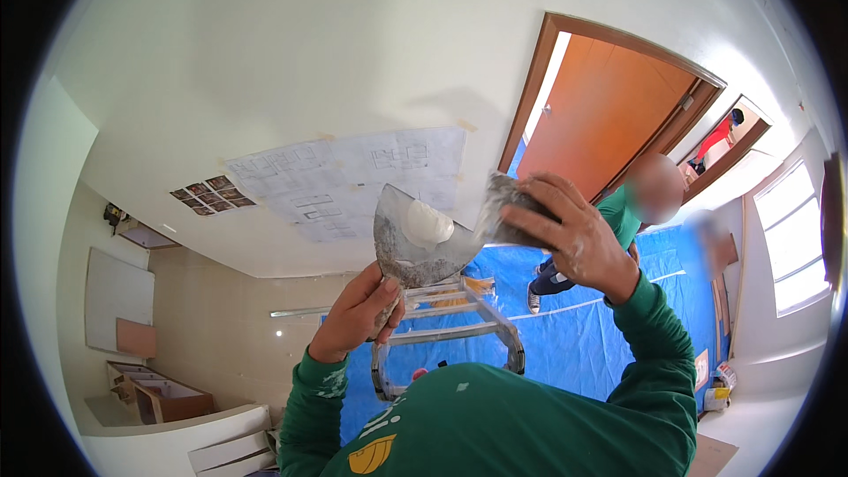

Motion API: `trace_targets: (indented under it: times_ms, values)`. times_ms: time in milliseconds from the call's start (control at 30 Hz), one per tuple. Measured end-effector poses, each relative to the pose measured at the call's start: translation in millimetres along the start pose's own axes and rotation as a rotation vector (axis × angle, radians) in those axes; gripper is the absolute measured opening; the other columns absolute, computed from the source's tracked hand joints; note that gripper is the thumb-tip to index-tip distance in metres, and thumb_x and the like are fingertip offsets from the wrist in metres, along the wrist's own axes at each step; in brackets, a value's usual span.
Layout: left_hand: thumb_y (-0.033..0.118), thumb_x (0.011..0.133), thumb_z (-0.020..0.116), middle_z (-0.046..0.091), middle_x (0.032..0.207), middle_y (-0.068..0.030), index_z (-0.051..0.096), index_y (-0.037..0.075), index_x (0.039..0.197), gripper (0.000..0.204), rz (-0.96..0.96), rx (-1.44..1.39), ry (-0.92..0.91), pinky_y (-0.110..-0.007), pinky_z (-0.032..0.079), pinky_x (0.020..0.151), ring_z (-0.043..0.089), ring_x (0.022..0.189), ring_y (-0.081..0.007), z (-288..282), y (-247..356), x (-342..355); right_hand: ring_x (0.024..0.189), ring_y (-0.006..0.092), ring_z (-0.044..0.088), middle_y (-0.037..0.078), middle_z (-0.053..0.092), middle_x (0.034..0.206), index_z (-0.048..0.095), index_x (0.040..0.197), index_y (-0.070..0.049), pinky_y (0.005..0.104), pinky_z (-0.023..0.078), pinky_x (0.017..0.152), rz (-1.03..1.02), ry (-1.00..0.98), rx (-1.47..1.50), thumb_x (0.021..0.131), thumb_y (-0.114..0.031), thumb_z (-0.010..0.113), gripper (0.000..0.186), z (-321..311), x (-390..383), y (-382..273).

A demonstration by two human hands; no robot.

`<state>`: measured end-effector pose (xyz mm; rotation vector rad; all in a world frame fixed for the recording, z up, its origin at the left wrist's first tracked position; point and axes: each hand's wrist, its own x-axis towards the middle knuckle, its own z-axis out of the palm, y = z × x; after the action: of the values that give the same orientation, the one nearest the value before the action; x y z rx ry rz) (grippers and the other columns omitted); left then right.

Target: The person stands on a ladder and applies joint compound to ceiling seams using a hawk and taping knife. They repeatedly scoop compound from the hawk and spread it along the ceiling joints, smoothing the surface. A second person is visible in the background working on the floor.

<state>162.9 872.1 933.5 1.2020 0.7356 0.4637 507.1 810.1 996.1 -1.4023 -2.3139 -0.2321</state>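
My left hand [367, 307] is closed round the handle of a broad putty knife [402, 272], its wide metal blade turned upward. On the blade sits a thick lump of white putty [427, 225]. My right hand [587, 238] grips a flat grey scraper [505, 212] smeared with white, fingers over its face and the thumb side hidden. The scraper's edge is just right of the knife blade, seemingly apart from it. White residue marks both hands. Beyond them rises a white wall [291, 53] with paper drawings [344, 181] taped to it.
Below my hands stands an aluminium ladder [442, 321] on blue sheeting [583, 336]. A person in green [621, 212] is to the right, by an orange-brown door [601, 115]. Wooden drawers [172, 397] lie at the lower left; a window [792, 238] is far right.
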Motion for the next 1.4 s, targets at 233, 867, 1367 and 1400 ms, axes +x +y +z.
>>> trace_targets:
  times_ms: [233, 867, 1367, 1400]
  values:
    - [0.028, 0.111, 0.044, 0.057, 0.074, -0.0062, 0.051, 0.008, 0.136, 0.033, 0.000, 0.010, 0.006, -0.026, 0.041, 0.045, 0.050, 0.052, -0.0111, 6, 0, 4, 0.137, 0.0277, 0.052, 0.009, 0.058, 0.145, 0.066, 0.131, -0.021, 0.0411, 0.050, 0.104, -0.368, -0.010, -0.267, 0.087, -0.020, 0.065, 0.044, -16, 28, -25]
    - [0.031, 0.095, 0.069, 0.066, 0.103, -0.0215, 0.066, 0.008, 0.114, 0.030, 0.026, -0.141, 0.614, -0.055, 0.055, 0.078, 0.063, 0.093, -0.0453, -78, -86, -49, 0.099, 0.0290, 0.069, 0.015, 0.071, 0.113, 0.063, 0.136, -0.005, 0.0397, 0.055, 0.087, 0.035, 0.301, 0.540, 0.102, -0.003, 0.054, 0.035, -30, 135, 65]
    - [0.034, 0.098, 0.064, 0.065, 0.095, -0.0191, 0.064, 0.008, 0.113, 0.031, 0.191, 0.458, 0.896, -0.050, 0.053, 0.070, 0.062, 0.083, -0.0392, -31, -280, -5, 0.132, 0.0433, 0.050, 0.027, 0.049, 0.141, 0.037, 0.151, 0.005, 0.0458, 0.041, 0.111, -0.001, 1.761, 0.717, 0.105, -0.004, 0.039, 0.047, -185, 487, 107]
    - [0.034, 0.098, 0.064, 0.065, 0.095, -0.0189, 0.064, 0.008, 0.113, 0.031, 0.189, 0.461, 0.899, -0.049, 0.053, 0.069, 0.062, 0.082, -0.0388, -31, -279, -4, 0.133, 0.0436, 0.048, 0.027, 0.047, 0.143, 0.035, 0.152, 0.006, 0.0457, 0.041, 0.111, 0.002, 1.769, 0.743, 0.105, -0.003, 0.039, 0.048, -192, 493, 107]
